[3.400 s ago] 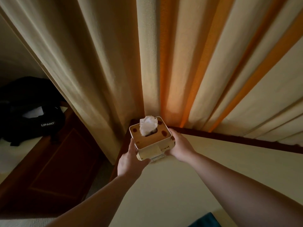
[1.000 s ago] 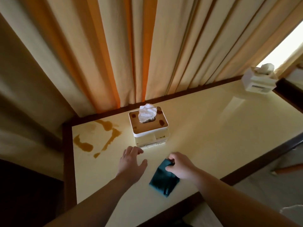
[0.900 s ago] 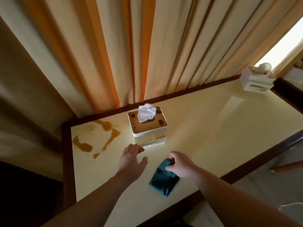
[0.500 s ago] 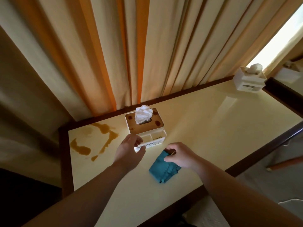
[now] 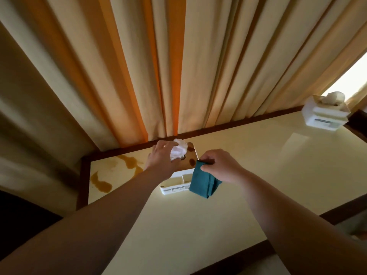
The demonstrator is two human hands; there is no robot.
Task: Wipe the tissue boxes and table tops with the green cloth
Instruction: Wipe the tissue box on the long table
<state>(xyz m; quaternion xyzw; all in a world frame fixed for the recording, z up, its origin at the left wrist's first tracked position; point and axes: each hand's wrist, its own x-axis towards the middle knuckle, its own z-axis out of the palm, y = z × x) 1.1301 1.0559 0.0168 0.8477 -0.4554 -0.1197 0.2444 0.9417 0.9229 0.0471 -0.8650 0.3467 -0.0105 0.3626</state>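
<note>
At the left of the table point(image 5: 258, 175) the brown spill point(image 5: 127, 165) is as it was half a second ago, unwiped. The left hand point(image 5: 161, 160) has moved from the box's front corner up onto the top of the near tissue box point(image 5: 178, 181), beside the white tissue point(image 5: 179, 152) — whether its fingers pinch the tissue or just steady the lid, I cannot tell, since the hand hides its own fingertips. The right hand point(image 5: 218, 166) has lifted the green cloth point(image 5: 202, 183) off the table; it now grips the folded cloth by its top edge against the box's right front corner. I judge the wiping of this box is about to begin. The cloth covers part of the box front, and the hand much of the lid. Far right, the second tissue box point(image 5: 325, 116) stands untouched — its stains, if any, are too distant to read.
</note>
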